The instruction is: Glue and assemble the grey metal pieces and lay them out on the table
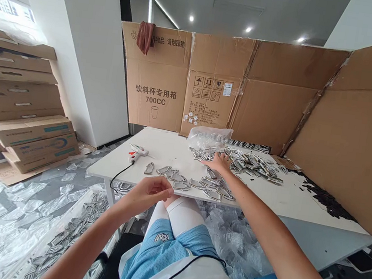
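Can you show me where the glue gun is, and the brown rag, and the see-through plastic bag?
Glue gun [136, 153]: head view, on its white body.
Brown rag [145, 37]: head view, on its hanging middle.
Plastic bag [209, 138]: head view, on its crinkled front.

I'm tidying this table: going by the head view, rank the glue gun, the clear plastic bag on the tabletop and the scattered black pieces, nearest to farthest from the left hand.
From the left hand:
1. Glue gun, table's left
2. Clear plastic bag, back middle
3. Black pieces, far right
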